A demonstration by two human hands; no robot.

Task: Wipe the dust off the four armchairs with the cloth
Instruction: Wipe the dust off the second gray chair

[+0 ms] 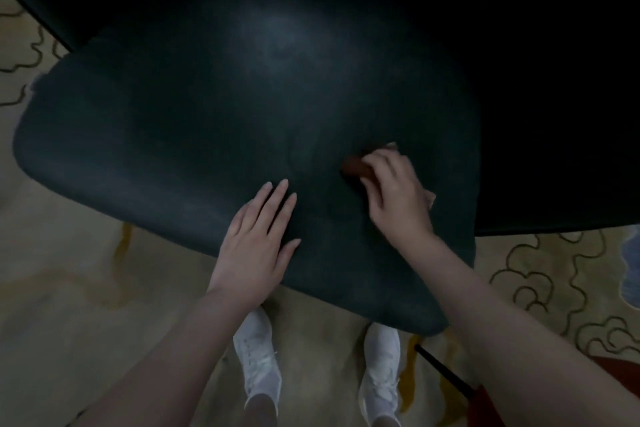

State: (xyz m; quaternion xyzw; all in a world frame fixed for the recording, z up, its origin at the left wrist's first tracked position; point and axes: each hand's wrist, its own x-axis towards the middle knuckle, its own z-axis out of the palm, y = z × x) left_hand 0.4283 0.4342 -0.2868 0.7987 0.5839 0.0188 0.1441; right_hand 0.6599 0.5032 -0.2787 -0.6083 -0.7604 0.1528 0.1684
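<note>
A dark green armchair [194,135] fills most of the view, its broad seat cushion facing me. My right hand [398,194] grips a brown cloth [355,166] and holds it against the cushion's right part; most of the cloth is hidden under the fingers, with a bit showing at the far side and by the wrist. My left hand [258,239] rests flat on the cushion near its front edge, fingers straight and spread, a short way left of the cloth.
The chair's back and sides rise dark at the top and right [554,114]. A beige carpet with cloud patterns [554,281] lies around it. My white shoes [258,350] stand at the cushion's front edge. A thin black chair leg [443,371] slants at lower right.
</note>
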